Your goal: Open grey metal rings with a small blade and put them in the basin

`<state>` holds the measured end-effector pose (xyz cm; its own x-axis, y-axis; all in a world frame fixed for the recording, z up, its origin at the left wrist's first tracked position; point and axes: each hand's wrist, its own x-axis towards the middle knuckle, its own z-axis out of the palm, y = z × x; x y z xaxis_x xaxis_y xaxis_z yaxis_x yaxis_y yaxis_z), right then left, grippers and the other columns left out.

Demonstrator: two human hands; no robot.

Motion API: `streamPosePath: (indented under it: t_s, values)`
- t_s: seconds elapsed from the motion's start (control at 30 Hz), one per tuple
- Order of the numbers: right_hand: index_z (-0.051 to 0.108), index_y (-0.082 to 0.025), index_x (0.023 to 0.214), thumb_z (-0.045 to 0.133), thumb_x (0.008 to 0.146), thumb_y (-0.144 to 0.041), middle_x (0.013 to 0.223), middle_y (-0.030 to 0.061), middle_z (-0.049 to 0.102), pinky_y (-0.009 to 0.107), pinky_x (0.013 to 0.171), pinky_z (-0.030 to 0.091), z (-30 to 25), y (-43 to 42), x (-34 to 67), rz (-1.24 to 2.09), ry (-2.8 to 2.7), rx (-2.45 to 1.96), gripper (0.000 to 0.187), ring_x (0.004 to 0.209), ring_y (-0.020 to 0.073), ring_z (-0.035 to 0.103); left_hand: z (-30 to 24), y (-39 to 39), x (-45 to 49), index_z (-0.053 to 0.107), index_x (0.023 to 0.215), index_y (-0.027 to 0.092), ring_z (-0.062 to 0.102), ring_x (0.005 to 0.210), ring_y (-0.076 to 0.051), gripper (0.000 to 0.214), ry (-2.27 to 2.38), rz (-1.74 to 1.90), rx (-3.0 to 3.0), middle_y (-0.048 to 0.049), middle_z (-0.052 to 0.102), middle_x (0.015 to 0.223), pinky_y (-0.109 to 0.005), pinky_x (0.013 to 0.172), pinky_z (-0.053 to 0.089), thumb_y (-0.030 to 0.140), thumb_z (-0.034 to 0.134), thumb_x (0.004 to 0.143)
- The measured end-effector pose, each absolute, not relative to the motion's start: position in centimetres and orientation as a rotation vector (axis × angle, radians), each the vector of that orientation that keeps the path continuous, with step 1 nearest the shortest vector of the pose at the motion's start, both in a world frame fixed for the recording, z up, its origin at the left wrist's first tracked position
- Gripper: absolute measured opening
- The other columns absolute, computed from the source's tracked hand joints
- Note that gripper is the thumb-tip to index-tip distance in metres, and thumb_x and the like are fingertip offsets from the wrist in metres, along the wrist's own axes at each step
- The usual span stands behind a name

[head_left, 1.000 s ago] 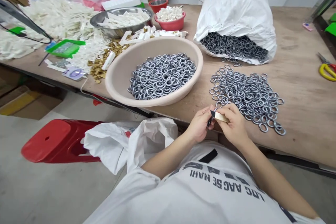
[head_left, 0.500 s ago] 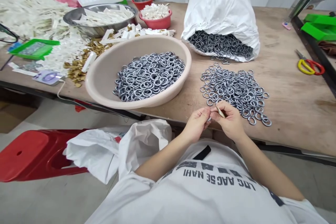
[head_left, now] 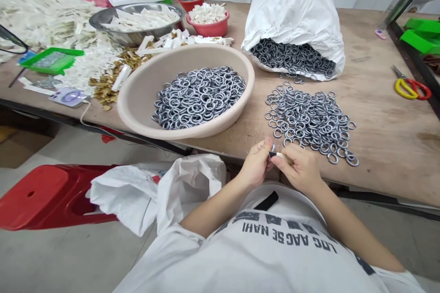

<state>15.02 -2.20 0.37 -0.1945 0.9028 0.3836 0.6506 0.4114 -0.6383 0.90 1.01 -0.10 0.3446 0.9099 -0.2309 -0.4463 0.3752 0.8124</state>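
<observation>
My left hand (head_left: 255,165) is closed at the table's front edge, pinching a grey ring (head_left: 273,147), of which only a small shiny part shows between the fingers. Close beside it, my right hand (head_left: 301,167) is wrapped around a small pale-handled tool with a dark end (head_left: 274,154). That dark end meets the left fingertips at the ring; whether it touches the ring I cannot tell. Just beyond both hands lies a loose pile of grey rings (head_left: 309,119). A beige basin (head_left: 129,110) to the left holds many more rings (head_left: 202,96).
A white sack (head_left: 295,13) spills rings at the back. Scissors (head_left: 410,89) lie at right, near green trays (head_left: 419,39). Left are a steel bowl (head_left: 137,36), a red bowl (head_left: 209,29) and heaped white pieces (head_left: 44,13). A red stool (head_left: 30,197) stands below.
The right hand has turned, bringing the tool from slanting upward to nearly level, its dark end now against the left fingertips. The view has shifted slightly.
</observation>
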Motion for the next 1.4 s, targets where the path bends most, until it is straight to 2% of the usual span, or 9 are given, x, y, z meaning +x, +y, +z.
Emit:
streamPosePath:
  t_s: [0.2, 0.3, 0.47, 0.6, 0.8, 0.9, 1.03, 1.2, 1.4]
  values:
    - [0.057, -0.021, 0.074, 0.039, 0.100, -0.054, 0.063, -0.0021, 0.054, 0.026, 0.058, 0.031, -0.6, 0.4, 17.0, 0.522, -1.657, -1.626, 0.046, 0.060, 0.0135, 0.048, -0.4, -0.5, 0.4, 0.042, 0.060, 0.016, 0.029, 0.042, -0.004, 0.056, 0.616, 0.813, 0.822, 0.0052, 0.036, 0.052, -0.020, 0.041, 0.020, 0.062, 0.057, 0.088]
    - [0.065, -0.022, 0.087, 0.047, 0.096, -0.058, 0.080, 0.0022, 0.066, 0.027, 0.061, 0.032, -0.2, 2.1, 17.1, 0.331, -1.807, -1.837, 0.041, 0.071, 0.0173, 0.057, -0.5, -0.6, -0.4, 0.043, 0.059, 0.016, 0.029, 0.042, -0.004, 0.056, 0.675, 0.878, 0.796, 0.0051, 0.036, 0.052, -0.020, 0.041, 0.019, 0.061, 0.058, 0.088]
    - [0.068, -0.021, 0.097, 0.058, 0.092, -0.035, 0.100, 0.0094, 0.068, 0.029, 0.060, 0.033, -0.1, 4.0, 15.1, 0.097, -2.129, -1.957, 0.017, 0.076, 0.0202, 0.063, -0.3, 0.8, -2.0, 0.065, 0.088, 0.013, 0.038, 0.046, -0.003, 0.041, 0.888, 1.060, 0.793, -0.0002, 0.059, 0.067, -0.016, 0.042, 0.023, 0.054, 0.067, 0.084]
    - [0.067, -0.020, 0.090, 0.057, 0.092, -0.026, 0.092, 0.0085, 0.067, 0.030, 0.064, 0.038, -0.1, 4.1, 14.9, 0.341, -1.949, -1.678, 0.011, 0.079, 0.0202, 0.062, 0.1, 1.2, -2.4, 0.065, 0.103, 0.016, 0.044, 0.048, -0.004, 0.037, 0.864, 1.070, 0.711, -0.0008, 0.063, 0.075, -0.016, 0.040, 0.023, 0.046, 0.072, 0.082]
    - [0.061, -0.021, 0.095, 0.058, 0.094, -0.042, 0.077, -0.0008, 0.062, 0.027, 0.059, 0.046, 0.1, -0.1, 13.5, 1.142, -1.320, -1.163, 0.021, 0.062, 0.0135, 0.057, -0.2, 0.6, 0.0, 0.062, 0.089, 0.016, 0.040, 0.050, -0.005, 0.043, 0.841, 1.025, 0.686, 0.0033, 0.051, 0.067, -0.016, 0.039, 0.021, 0.058, 0.068, 0.082]
    - [0.058, -0.022, 0.093, 0.066, 0.089, -0.042, 0.080, -0.0009, 0.061, 0.028, 0.063, 0.051, -0.5, -1.4, 12.9, 1.136, -1.183, -1.145, 0.022, 0.066, 0.0137, 0.059, -0.5, 0.3, 1.0, 0.060, 0.080, 0.016, 0.034, 0.049, -0.005, 0.046, 0.855, 1.018, 0.738, 0.0057, 0.040, 0.058, -0.016, 0.041, 0.021, 0.060, 0.068, 0.080]
    - [0.056, -0.025, 0.107, 0.073, 0.083, -0.034, 0.087, -0.0018, 0.059, 0.027, 0.069, 0.051, -0.7, -1.3, 13.5, 1.094, -1.165, -1.112, 0.031, 0.074, 0.0134, 0.057, -0.4, 0.4, 0.9, 0.060, 0.082, 0.015, 0.033, 0.049, -0.004, 0.044, 0.833, 0.978, 0.717, 0.0055, 0.042, 0.061, -0.015, 0.042, 0.020, 0.057, 0.074, 0.077]
    - [0.072, -0.023, 0.100, 0.065, 0.091, -0.033, 0.088, 0.0019, 0.059, 0.033, 0.081, 0.048, -0.1, -0.8, 14.8, 0.881, -1.485, -1.132, 0.015, 0.083, 0.0163, 0.057, 0.0, 0.5, -0.1, 0.060, 0.087, 0.015, 0.031, 0.049, -0.003, 0.044, 0.732, 0.843, 0.702, 0.0049, 0.043, 0.065, -0.015, 0.042, 0.017, 0.055, 0.074, 0.078]
    - [0.070, -0.034, 0.125, 0.053, 0.098, -0.040, 0.102, 0.0048, 0.047, 0.039, 0.096, 0.045, -0.7, -0.2, 15.6, 0.883, -1.675, -1.036, 0.032, 0.102, 0.0189, 0.052, -0.1, 0.6, -0.1, 0.055, 0.082, 0.015, 0.034, 0.048, -0.003, 0.057, 0.686, 0.702, 0.657, 0.0031, 0.045, 0.068, -0.015, 0.041, 0.020, 0.070, 0.065, 0.076]
